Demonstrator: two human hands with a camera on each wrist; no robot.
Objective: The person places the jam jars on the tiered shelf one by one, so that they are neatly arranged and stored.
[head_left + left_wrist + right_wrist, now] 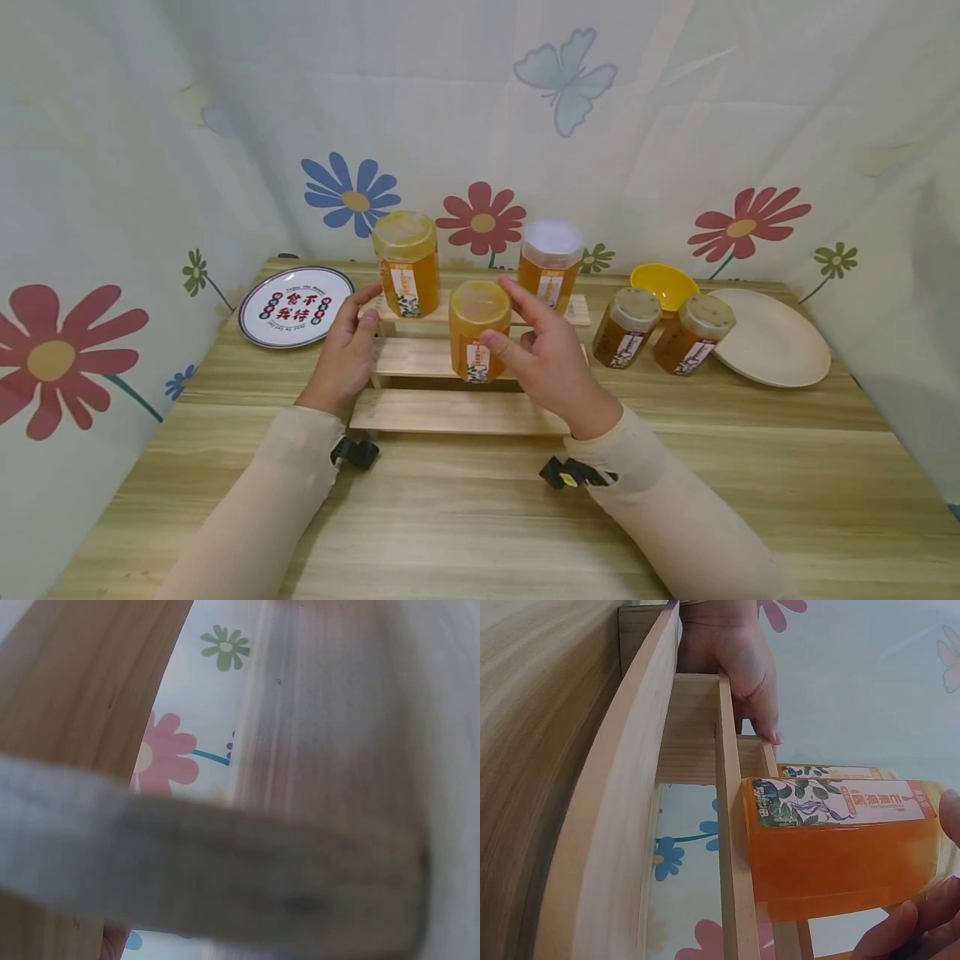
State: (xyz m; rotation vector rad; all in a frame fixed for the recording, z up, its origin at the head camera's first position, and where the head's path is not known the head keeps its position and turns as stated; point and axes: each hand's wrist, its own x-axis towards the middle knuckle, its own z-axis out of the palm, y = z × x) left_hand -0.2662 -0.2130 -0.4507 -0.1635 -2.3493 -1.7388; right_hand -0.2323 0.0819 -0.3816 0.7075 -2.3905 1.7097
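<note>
My right hand (558,367) grips an octagonal jar (471,333) of orange contents with a yellowish lid and a white label. This jar is upright at the middle step of a three-tier wooden rack (465,411); in the right wrist view the jar's (840,862) base lies right at a step's edge. My left hand (345,350) holds the rack's left end near the top step, thumb in front. Another yellow-lidded jar (420,279) stands on the top step's left, and a white-lidded jar (551,258) on its right. Rack boards (315,735) fill the left wrist view.
On the table's left lies a white plate (296,308) with red lettering. Two darker jars (626,329) with speckled lids stand right of the rack, a yellow bowl (663,287) behind them and a beige plate (776,342) beside them. A patterned curtain (450,108) closes off the back.
</note>
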